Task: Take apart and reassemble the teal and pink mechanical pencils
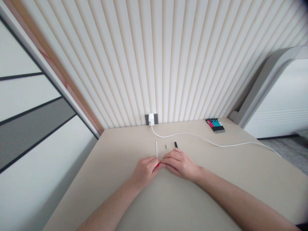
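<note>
Fingertips closed on a small red piece [158, 165], the left hand [145, 169] meets the right hand [178, 163] at three o'clock, whose hold I cannot tell, and a stray brush could roll away the tiny dark part [166, 146] at one o'clock.

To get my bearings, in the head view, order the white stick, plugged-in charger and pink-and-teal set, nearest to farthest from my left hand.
1. White stick, just beyond your left hand.
2. Charger, at the wall.
3. Pink-and-teal set, back right.
</note>
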Motion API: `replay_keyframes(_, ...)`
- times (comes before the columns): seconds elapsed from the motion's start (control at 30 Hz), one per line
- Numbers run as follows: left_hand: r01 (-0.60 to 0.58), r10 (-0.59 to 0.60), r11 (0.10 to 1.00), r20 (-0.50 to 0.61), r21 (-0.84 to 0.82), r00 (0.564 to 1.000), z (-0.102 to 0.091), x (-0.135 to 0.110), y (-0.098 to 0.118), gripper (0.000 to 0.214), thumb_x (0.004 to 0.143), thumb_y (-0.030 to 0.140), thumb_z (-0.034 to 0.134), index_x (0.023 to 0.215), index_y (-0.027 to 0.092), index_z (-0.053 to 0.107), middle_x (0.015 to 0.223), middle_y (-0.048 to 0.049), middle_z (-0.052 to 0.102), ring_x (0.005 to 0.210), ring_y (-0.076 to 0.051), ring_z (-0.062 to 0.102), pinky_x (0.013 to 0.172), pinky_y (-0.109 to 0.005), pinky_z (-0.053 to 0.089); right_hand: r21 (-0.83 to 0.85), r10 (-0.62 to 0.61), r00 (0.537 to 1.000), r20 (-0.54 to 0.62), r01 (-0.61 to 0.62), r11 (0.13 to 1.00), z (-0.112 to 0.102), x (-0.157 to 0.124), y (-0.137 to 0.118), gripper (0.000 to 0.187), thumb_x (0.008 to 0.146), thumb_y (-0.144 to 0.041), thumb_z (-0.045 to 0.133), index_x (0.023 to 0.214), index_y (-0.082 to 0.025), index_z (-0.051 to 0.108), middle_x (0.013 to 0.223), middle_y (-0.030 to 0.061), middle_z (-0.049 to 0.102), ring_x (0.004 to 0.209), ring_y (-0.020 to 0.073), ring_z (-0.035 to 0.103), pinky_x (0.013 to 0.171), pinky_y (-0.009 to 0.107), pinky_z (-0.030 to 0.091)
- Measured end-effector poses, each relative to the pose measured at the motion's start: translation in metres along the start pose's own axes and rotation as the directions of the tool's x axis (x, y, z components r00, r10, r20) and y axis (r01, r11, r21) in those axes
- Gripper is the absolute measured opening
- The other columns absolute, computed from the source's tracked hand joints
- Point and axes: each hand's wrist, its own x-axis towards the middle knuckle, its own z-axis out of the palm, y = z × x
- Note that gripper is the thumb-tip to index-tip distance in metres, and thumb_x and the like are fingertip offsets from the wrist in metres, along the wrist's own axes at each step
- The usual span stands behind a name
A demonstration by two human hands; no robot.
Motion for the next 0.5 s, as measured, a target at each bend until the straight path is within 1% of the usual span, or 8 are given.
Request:
replay_keyframes(0.13,0.009,-0.008,1.0,0.028,-0.023,1.0,-0.001,0.001,0.0,0.032,0.1,0.037,0.043,0.076,0.019,0.055,0.068,-0.0004,0.059,0.06,-0.013,0.057,0.058,-0.024,0.043,-0.007,-0.019,1.0,0.0,0.019,1.0,0.001,-0.001,0.001,0.018,0.097,-0.018,0.05,0.112,-0.019,0.06,0.099,0.0068,0.07,0.086,0.0156,0.063,0.075,0.03,0.044)
replay_keyframes(0.23,0.046,-0.046,0.999,0.032,-0.01,0.998,-0.002,0.002,0.002,0.027,0.099,0.035,0.044,0.081,0.019,0.057,0.073,-0.0017,0.063,0.063,-0.014,0.06,0.06,-0.024,0.045,-0.061,0.001,0.999,0.038,0.001,0.998,-0.001,-0.002,0.004,0.026,0.097,-0.017,0.049,0.122,-0.02,0.057,0.101,0.0078,0.07,0.088,0.0176,0.063,0.076,0.032,0.044)
replay_keyframes(0.3,0.074,-0.074,0.997,0.025,-0.013,0.997,-0.003,0.003,0.004,0.02,0.099,0.033,0.045,0.089,0.02,0.057,0.079,-0.0022,0.066,0.069,-0.015,0.063,0.064,-0.025,0.047,-0.114,0.082,0.997,0.015,-0.08,0.99,-0.004,-0.003,0.009,0.032,0.097,-0.018,0.048,0.128,-0.02,0.055,0.102,0.009,0.069,0.09,0.0192,0.063,0.078,0.034,0.045)
replay_keyframes(0.33,0.087,-0.087,0.996,0.019,-0.02,0.996,-0.004,0.003,0.004,0.017,0.098,0.032,0.045,0.093,0.021,0.056,0.081,-0.0022,0.067,0.071,-0.015,0.064,0.066,-0.026,0.047,-0.137,0.15,0.988,-0.021,-0.152,0.979,-0.005,-0.004,0.013,0.033,0.097,-0.018,0.048,0.128,-0.021,0.055,0.103,0.0095,0.068,0.091,0.0198,0.063,0.08,0.035,0.045)
replay_keyframes(0.37,0.097,-0.097,0.995,0.013,-0.029,0.995,-0.004,0.003,0.005,0.014,0.098,0.031,0.046,0.096,0.021,0.055,0.083,-0.0021,0.067,0.073,-0.016,0.065,0.067,-0.026,0.048,-0.152,0.234,0.97,-0.069,-0.242,0.958,-0.007,-0.006,0.018,0.031,0.096,-0.018,0.047,0.126,-0.021,0.058,0.103,0.0098,0.068,0.091,0.0203,0.062,0.082,0.035,0.046)
replay_keyframes(0.43,0.111,-0.112,0.993,-0.01,-0.045,0.994,-0.005,0.003,0.006,0.012,0.096,0.03,0.047,0.101,0.021,0.053,0.086,-0.0022,0.066,0.076,-0.016,0.065,0.069,-0.027,0.048,-0.15,0.41,0.902,-0.139,-0.428,0.891,-0.012,-0.01,0.031,0.026,0.095,-0.018,0.047,0.116,-0.021,0.063,0.102,0.0092,0.068,0.092,0.0208,0.062,0.084,0.036,0.046)
replay_keyframes(0.47,0.112,-0.113,0.992,-0.029,-0.054,0.993,-0.005,0.003,0.007,0.012,0.096,0.029,0.048,0.103,0.021,0.051,0.088,-0.0027,0.066,0.078,-0.016,0.065,0.07,-0.028,0.049,-0.144,0.484,0.862,-0.153,-0.504,0.852,-0.015,-0.012,0.038,0.024,0.094,-0.018,0.048,0.111,-0.021,0.065,0.1,0.0084,0.068,0.091,0.0209,0.062,0.084,0.036,0.046)
replay_keyframes(0.5,0.107,-0.11,0.992,-0.051,-0.063,0.993,-0.006,0.003,0.007,0.013,0.095,0.028,0.048,0.106,0.021,0.05,0.089,-0.0033,0.065,0.079,-0.017,0.064,0.071,-0.028,0.049,-0.139,0.55,0.824,-0.137,-0.565,0.813,-0.018,-0.015,0.046,0.021,0.093,-0.018,0.049,0.106,-0.021,0.066,0.098,0.0074,0.069,0.089,0.0204,0.063,0.083,0.035,0.046)
